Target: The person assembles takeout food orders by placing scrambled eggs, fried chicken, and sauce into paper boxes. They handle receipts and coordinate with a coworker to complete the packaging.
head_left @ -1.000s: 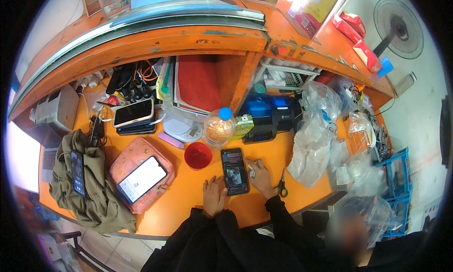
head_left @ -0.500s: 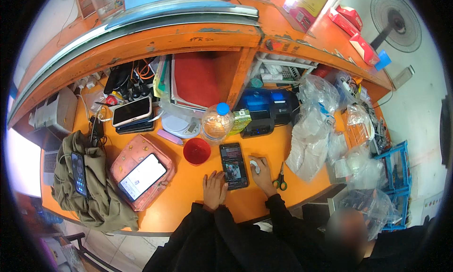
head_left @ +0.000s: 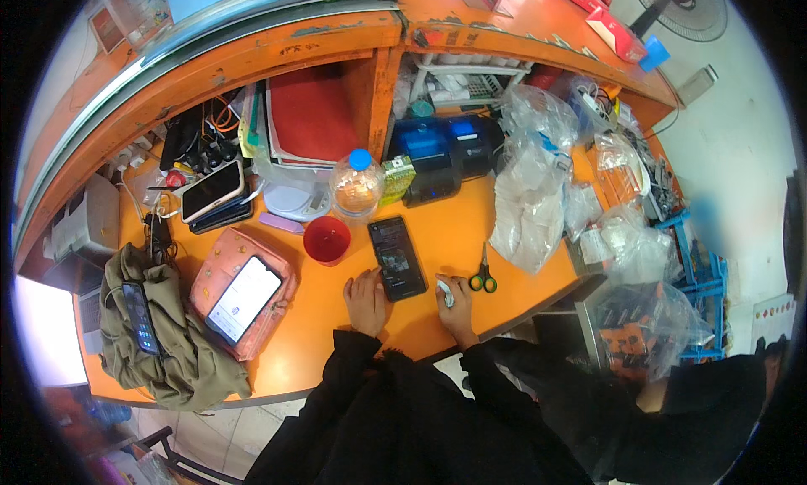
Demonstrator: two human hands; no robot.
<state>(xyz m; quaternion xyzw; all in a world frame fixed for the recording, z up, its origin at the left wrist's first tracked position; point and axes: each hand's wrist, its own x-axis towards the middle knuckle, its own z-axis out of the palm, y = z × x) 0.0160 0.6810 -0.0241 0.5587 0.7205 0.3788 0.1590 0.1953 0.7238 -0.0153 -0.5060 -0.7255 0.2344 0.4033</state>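
A black phone (head_left: 398, 258) lies face up on the orange desk, its screen lit with dark content. My left hand (head_left: 366, 304) rests flat beside the phone's lower left edge, fingers stretched out and holding nothing. Right of the phone, my right hand (head_left: 457, 315) is closed around a small crumpled white wad (head_left: 445, 294), which looks like tissue or cloth. Scissors (head_left: 482, 276) with black and green handles lie just right of that hand. Beyond my left hand stands a red cup (head_left: 327, 239).
A bottle with a blue cap (head_left: 357, 189), a green box (head_left: 397, 181) and a small white scale (head_left: 298, 201) stand behind the cup. Left are a phone (head_left: 244, 300) on a pink case and an olive cloth (head_left: 176, 334). Plastic bags (head_left: 530, 208) and a person's dark sleeve are right.
The view has shifted, so the desk things appear higher and mostly further left. My right hand has drawn back a little from the phone toward me, still holding the white wad. The phone's screen looks dimmer.
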